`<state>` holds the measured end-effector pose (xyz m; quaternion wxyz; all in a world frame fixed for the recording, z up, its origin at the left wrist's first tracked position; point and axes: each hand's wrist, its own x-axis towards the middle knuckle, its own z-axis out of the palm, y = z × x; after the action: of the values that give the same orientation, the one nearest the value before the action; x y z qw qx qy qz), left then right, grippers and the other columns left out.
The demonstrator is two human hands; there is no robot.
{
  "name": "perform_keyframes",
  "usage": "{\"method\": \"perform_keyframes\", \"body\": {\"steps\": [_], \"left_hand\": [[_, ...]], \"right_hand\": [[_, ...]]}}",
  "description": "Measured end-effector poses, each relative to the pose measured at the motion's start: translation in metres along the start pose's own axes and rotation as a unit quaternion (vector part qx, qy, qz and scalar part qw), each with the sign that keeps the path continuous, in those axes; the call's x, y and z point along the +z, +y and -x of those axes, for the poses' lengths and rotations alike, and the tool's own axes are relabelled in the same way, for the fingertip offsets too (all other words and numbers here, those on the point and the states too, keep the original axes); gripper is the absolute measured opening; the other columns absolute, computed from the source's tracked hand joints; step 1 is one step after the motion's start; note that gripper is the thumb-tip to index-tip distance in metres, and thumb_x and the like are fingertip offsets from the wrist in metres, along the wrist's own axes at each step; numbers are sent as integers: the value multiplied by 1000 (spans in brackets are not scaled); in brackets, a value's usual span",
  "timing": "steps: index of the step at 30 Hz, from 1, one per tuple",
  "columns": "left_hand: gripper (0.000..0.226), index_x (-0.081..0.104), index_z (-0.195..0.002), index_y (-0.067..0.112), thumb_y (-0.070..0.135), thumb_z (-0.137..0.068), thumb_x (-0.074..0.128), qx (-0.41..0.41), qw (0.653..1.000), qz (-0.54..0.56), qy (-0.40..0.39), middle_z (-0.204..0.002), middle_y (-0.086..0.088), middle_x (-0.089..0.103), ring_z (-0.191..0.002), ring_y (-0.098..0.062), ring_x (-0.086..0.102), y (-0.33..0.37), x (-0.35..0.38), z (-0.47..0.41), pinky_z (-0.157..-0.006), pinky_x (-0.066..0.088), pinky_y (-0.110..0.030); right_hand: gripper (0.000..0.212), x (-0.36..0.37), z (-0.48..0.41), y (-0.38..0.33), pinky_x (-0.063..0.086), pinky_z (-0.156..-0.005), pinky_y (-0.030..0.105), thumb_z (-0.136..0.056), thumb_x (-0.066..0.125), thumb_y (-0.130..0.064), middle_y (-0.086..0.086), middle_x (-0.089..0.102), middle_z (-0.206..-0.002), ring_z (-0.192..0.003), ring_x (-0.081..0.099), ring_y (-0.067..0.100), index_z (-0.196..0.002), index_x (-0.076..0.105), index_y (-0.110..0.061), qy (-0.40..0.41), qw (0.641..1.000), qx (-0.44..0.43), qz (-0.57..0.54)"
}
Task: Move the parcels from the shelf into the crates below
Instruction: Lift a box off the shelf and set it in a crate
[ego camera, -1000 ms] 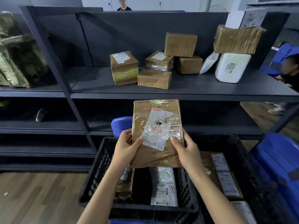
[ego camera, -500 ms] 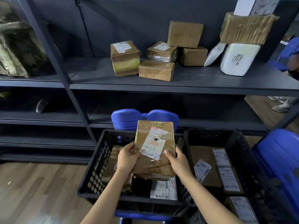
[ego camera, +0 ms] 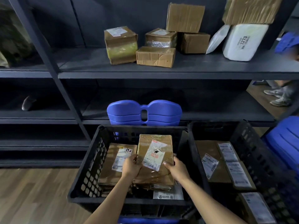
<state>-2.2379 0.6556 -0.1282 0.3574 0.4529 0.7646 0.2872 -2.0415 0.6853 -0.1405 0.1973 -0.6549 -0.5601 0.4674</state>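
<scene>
Parcel [ego camera: 155, 143], brown, taped and white-labelled, is low inside the left crate [ego camera: 90, 160], nearer its right wall, tilted over a white packet [ego camera: 168, 194]. Both hands are clamped on it: the left hand [ego camera: 131, 166] grips its left edge and the right hand [ego camera: 177, 168] its right edge. A flat brown parcel [ego camera: 113, 152] lies by the crate's left wall. The right crate [ego camera: 252, 152] holds labelled parcels. Above, the shelf [ego camera: 194, 72] carries brown boxes [ego camera: 155, 57] mid-shelf and a white bundle [ego camera: 244, 42] toward its right end.
</scene>
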Motion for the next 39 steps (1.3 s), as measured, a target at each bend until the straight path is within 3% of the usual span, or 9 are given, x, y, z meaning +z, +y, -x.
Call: {"method": "perform_keyframes", "body": {"steps": [5,10,16,20,23,29,32,34,39], "left_hand": [[28,63,-111,-4,2,-84,61,-13,1000,-14,-1,-103,-17,70,-99,-30,64,-20,8,-17,-67,43,-25],[31,64,-119,5,6,-88,61,-23,999,-19,-11,-111,-13,70,-93,-20,62,-30,12,-37,-76,48,-27],[16,67,-102,12,10,-89,59,-18,999,-40,2,-99,-9,71,-84,-21,61,-44,19,-49,-65,44,-25],[21,69,-106,9,9,-89,58,-27,999,-30,14,-98,-10,72,-90,-25,64,-51,16,-56,-68,47,-29],[28,70,-110,8,3,-84,61,-27,999,-23,20,-100,-8,73,-92,-22,64,-60,17,-58,-68,45,-25],[43,52,-133,8,2,-90,52,-12,998,-61,0,-119,-12,65,-108,-27,60,-56,24,-60,-77,44,-26],[56,29,-147,6,11,-95,49,19,991,-132,-7,-145,-14,43,-132,-28,44,-55,22,-56,-101,43,-34],[66,5,-154,7,21,-100,41,42,979,-200,-22,-161,-12,12,-148,-27,13,-51,23,-47,-118,22,-35],[67,-16,-151,8,32,-103,25,132,906,-384,-119,-159,-8,-20,-147,-24,-20,-44,33,-32,-120,-7,-35]], "right_hand": [[41,21,-22,10,50,-85,26,-89,64,-37,-4,66,-120,-106,63,15,-125,56,-19,-11,999,13,30],[43,33,-46,17,50,-91,29,-88,64,-37,-4,66,-121,-107,62,16,-127,57,-20,0,999,6,47],[61,49,-66,34,51,-91,31,-82,68,-44,-3,64,-124,-109,62,15,-134,52,-18,16,998,9,67],[42,51,-62,22,48,-79,22,-84,70,-34,-5,69,-112,-99,64,12,-122,61,-19,17,998,-14,65],[40,55,-59,29,51,-87,27,-84,71,-31,-6,70,-113,-98,65,10,-120,62,-19,7,999,-8,46],[73,56,-58,20,44,-91,24,-92,57,-42,5,52,-140,-123,54,19,-150,26,-12,-4,993,0,118],[82,52,-52,13,37,-102,26,-97,47,-44,7,17,-159,-142,30,22,-153,-3,-10,-5,975,-47,219],[80,46,-43,9,16,-116,27,-99,38,-48,5,-9,-161,-148,-2,21,-152,-9,-11,15,943,-116,311],[81,47,-32,7,-15,-110,28,-86,-10,-61,2,-18,-158,-145,-20,18,-152,-8,-14,-28,876,-226,425]]}}
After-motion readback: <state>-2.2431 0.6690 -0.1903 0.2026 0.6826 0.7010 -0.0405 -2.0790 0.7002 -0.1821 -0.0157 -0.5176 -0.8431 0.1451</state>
